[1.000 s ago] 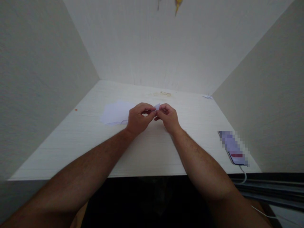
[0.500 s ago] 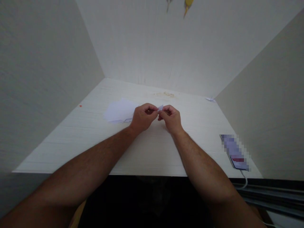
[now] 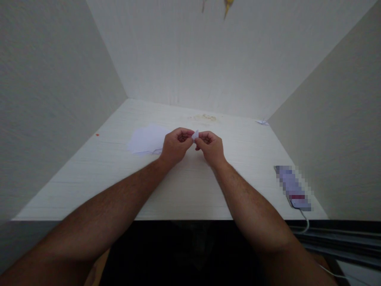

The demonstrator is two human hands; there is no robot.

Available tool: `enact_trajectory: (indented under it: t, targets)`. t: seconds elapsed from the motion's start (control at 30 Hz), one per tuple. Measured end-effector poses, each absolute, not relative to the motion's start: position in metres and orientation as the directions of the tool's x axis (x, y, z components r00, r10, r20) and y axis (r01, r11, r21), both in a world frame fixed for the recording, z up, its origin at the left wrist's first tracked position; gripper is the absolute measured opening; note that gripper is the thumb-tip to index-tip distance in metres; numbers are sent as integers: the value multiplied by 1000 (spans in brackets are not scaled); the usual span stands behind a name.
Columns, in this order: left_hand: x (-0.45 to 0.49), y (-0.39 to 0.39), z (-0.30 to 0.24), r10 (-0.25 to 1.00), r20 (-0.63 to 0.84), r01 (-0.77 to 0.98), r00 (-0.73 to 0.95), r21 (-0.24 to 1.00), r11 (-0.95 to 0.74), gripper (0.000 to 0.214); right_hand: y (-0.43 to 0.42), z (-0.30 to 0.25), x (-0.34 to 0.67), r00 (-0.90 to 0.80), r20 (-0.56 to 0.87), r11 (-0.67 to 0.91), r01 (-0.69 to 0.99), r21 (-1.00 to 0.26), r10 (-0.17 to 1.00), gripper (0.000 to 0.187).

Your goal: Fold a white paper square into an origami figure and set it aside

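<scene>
A small piece of folded white paper (image 3: 195,136) is pinched between my two hands above the middle of the table. My left hand (image 3: 176,146) grips its left side with thumb and fingertips. From the right, my right hand (image 3: 212,147) pinches the same piece, its other fingers curled. One pointed end of the paper sticks up between the fingertips; the lower part is covered by my thumbs. Beside my left hand lie white paper sheets (image 3: 145,139), partly hidden behind that hand.
A phone (image 3: 293,188), its screen blurred out, lies at the right with a white cable (image 3: 306,224) over the table's front edge. Folded white paper (image 3: 262,122) sits in the back right corner. Brownish stains (image 3: 205,117) mark the white table (image 3: 184,194). Walls enclose three sides.
The paper piece has turned so its point now stands more upright between my fingertips. Both hands keep their pinch. The whole view has shifted slightly.
</scene>
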State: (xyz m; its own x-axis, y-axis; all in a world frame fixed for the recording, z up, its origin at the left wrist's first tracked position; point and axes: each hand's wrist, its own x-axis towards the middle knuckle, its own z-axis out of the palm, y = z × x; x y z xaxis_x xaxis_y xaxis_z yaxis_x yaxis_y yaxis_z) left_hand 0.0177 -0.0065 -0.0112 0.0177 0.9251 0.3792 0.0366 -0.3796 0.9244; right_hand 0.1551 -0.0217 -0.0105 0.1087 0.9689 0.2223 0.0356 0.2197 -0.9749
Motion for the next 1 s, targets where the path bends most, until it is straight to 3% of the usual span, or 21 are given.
enact_trajectory:
  t: [0.33, 0.7, 1.0]
  targets:
    - [15, -6, -7, 962, 245, -57, 117, 969, -240, 14, -25, -8, 156, 100, 253, 244, 88, -966, 962, 20]
    - [15, -8, -5, 947, 283, 51, 150, 955, -294, 8, -28, -6, 155, 83, 312, 305, 90, -948, 946, 21]
    - [14, -5, -9, 947, 268, -31, 178, 963, -267, 18, -27, -7, 154, 116, 339, 333, 65, -941, 934, 24]
